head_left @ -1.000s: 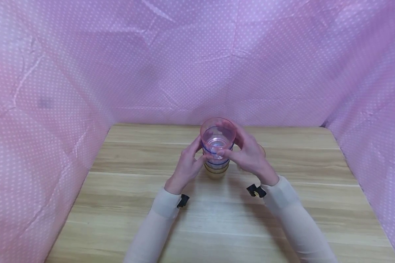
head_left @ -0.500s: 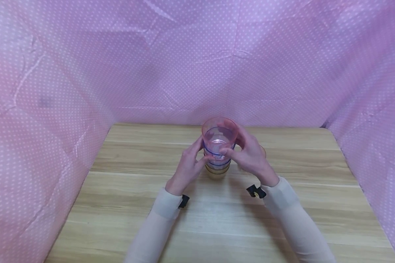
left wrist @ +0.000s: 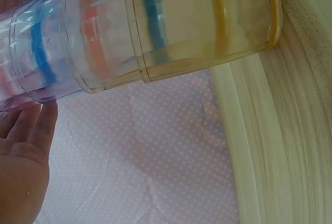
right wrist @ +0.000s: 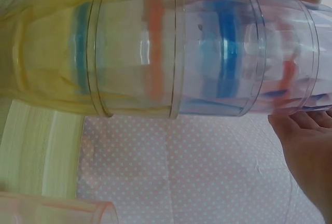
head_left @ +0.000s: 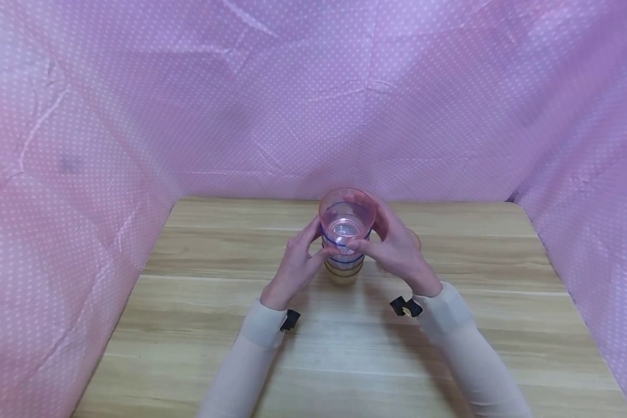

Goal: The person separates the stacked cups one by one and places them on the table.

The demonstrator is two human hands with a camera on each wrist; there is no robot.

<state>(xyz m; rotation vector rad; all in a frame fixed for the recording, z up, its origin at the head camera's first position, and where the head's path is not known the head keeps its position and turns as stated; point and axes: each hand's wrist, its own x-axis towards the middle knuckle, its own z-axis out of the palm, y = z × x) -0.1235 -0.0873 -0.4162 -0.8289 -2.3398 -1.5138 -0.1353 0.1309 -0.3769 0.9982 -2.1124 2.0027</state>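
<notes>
A tall, upright stack of nested see-through plastic cups stands on the table, yellow at the bottom, then blue-tinted, with a pink cup on top. My left hand grips the upper part of the stack from the left, thumb at the front. From the right, my right hand holds the pink cup, its thumb across the front and its fingers behind the wall. Coloured bands show through the yellow cups in the left wrist view. In the right wrist view, the blue-tinted cup sits just below the hands.
Another pink see-through cup stands to the right of the stack, mostly hidden behind my right hand in the head view. The wood-grain table is enclosed by pink dotted cloth at the back and both sides.
</notes>
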